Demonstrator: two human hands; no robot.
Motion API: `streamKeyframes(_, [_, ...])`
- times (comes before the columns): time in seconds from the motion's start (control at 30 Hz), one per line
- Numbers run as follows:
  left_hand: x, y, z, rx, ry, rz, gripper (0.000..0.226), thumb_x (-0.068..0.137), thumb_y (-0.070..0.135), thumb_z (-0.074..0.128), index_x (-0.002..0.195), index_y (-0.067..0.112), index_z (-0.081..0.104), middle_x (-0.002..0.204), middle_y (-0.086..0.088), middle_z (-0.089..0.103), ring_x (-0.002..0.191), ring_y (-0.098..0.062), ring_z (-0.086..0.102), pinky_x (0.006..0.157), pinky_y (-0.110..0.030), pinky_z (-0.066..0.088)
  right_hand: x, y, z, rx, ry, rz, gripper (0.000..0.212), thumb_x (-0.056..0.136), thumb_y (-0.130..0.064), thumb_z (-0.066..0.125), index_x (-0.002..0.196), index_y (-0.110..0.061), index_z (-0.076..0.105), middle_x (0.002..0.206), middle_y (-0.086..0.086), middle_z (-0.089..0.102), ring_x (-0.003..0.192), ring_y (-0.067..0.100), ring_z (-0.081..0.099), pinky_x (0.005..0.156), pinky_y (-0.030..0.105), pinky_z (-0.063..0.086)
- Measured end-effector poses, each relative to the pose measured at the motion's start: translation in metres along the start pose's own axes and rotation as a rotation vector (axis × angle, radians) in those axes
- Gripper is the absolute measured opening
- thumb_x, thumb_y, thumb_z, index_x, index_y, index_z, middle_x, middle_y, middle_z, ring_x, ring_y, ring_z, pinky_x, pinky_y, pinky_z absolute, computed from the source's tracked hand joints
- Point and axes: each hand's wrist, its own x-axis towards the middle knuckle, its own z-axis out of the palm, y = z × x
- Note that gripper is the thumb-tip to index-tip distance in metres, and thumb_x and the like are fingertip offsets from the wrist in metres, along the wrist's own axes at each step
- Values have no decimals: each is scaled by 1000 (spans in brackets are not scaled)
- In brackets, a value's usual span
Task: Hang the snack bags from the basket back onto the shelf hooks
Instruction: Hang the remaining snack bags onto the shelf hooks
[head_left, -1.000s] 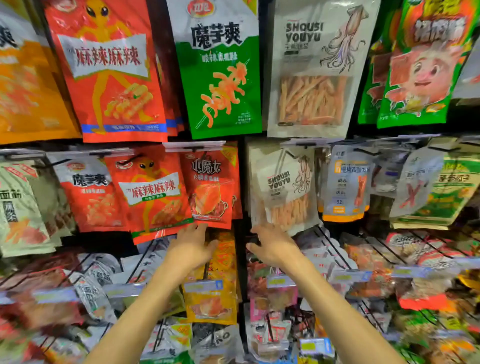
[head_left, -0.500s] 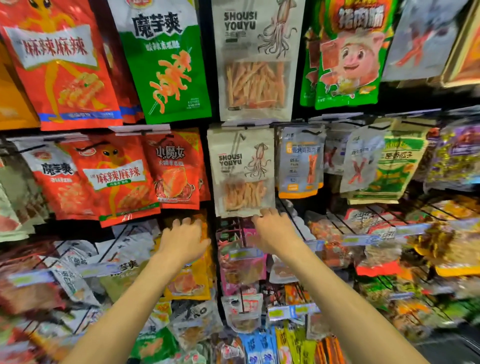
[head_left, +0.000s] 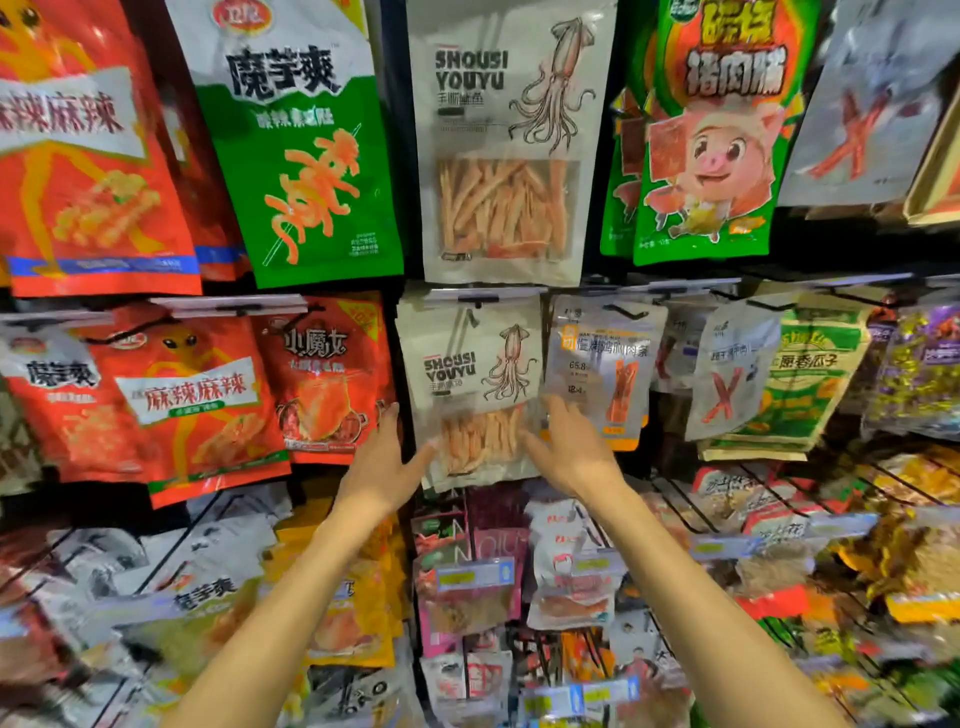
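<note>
Small squid bag (head_left: 470, 384), white, "SHOUSI YOUYU" print, clear window of orange strips. It hangs on its hook (head_left: 478, 300) in the middle row, at the centre of the view. Both hands frame its lower half.

Left hand (head_left: 382, 467) sits at the bag's 8 o'clock. Fingers are straight and together, pointing to 12, with the thumb splayed out toward 2. The thumb tip touches the bag's lower left edge. Nothing is pinched.

Right hand (head_left: 569, 449) sits at the bag's 4 o'clock. Fingers are spread and relaxed, pointing to about 11. They lie across the bag's lower right edge and over the bottom of the grey pouch (head_left: 605, 358) just beside it at 3. Cannot tell whether the fingertips press the bag or only brush it; the hand is not curled round anything.

Surroundings, read from the small squid bag:
- At 12, top row: large squid bag (head_left: 501, 145) with the same print.
- At 9, just beside: red hotpot bag (head_left: 332, 379), then a red alien bag (head_left: 192, 405) further out toward 9.
- At 10–11, top row: green konjac bag (head_left: 298, 156).
- At 1–2: green pig bag (head_left: 709, 150).
- Past the grey pouch at 3: white X pouch (head_left: 727, 374) and green seed bag (head_left: 802, 379).
- At 6, below the hands: smaller packets (head_left: 571, 587) on wire hooks with price tags (head_left: 470, 577), blurred.
</note>
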Motion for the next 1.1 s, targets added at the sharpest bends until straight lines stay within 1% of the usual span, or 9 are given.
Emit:
streamKeyframes(0.1, [18, 4, 7, -227, 60, 42, 88, 94, 54, 55, 158, 18, 7, 165, 1, 10, 151, -18, 15, 120, -36, 18, 16, 5, 4, 57, 71, 19, 50, 98, -43, 50, 135, -10, 44, 113, 8, 62, 107, 26, 59, 73, 35, 48])
streamKeyframes(0.23, [45, 6, 16, -378, 125, 37, 80, 95, 33, 61, 157, 25, 11, 160, 1, 27, 143, -22, 33, 116, -39, 30, 26, 7, 11, 142, 163, 11, 27, 101, -38, 51, 81, -21, 43, 60, -4, 43, 51, 4, 41, 44, 21, 27])
streamKeyframes(0.3, [54, 4, 21, -407, 121, 2, 79, 96, 40, 59, 157, 28, 9, 152, 4, 38, 135, -18, 41, 114, -35, 32, 34, 12, 17, 231, 203, -32, 16, 100, -39, 52, 96, -23, 53, 69, -7, 53, 56, 2, 46, 48, 18, 32])
streamKeyframes(0.4, [66, -7, 31, -537, 117, -43, 88, 83, 70, 56, 153, 39, 13, 143, 13, 47, 129, -11, 46, 113, -37, 36, 46, 17, 23, 427, 218, 10, 50, 97, -44, 56, 140, -23, 39, 96, -9, 68, 79, 1, 63, 58, 11, 39])
streamKeyframes(0.5, [73, -14, 38, -590, 101, -22, 72, 85, 69, 55, 146, 38, 33, 125, 26, 54, 119, 1, 52, 99, -22, 41, 52, 17, 25, 554, 153, 33, 47, 96, -41, 59, 135, -31, 35, 75, -17, 62, 62, -21, 57, 54, 0, 38])
streamKeyframes(0.6, [76, -6, 39, -681, 107, -36, 31, 96, 47, 56, 125, 44, 44, 109, 32, 53, 105, 7, 57, 81, -10, 44, 64, 18, 34, 723, 124, -2, 55, 94, -38, 63, 141, -22, 38, 96, -26, 62, 76, -28, 55, 70, -1, 43])
streamKeyframes(0.73, [77, 0, 37, -749, 118, 47, 72, 90, 62, 53, 148, 28, 29, 122, 31, 52, 101, 27, 52, 81, -1, 43, 78, 19, 45, 932, 55, 32, 60, 94, -40, 61, 144, -21, 35, 122, -24, 55, 115, -12, 53, 82, -2, 37])
streamKeyframes(0.83, [77, 3, 39, -805, 114, 25, 89, 70, 81, 48, 143, 36, 27, 124, 38, 42, 101, 35, 41, 87, 6, 30, 85, 16, 49, 1051, 13, 31, 44, 97, -33, 58, 135, -29, 36, 110, -31, 48, 118, -2, 47, 76, -4, 37])
streamKeyframes(1.1, [70, 4, 41, -839, 163, -85, 57, 89, 68, 49, 137, 42, 35, 135, 24, 49, 128, -2, 42, 105, -27, 27, 84, 6, 67, 1118, 51, -3, 82, 87, -64, 57, 154, -30, 24, 150, -18, 38, 140, 5, 33, 115, 32, 28])
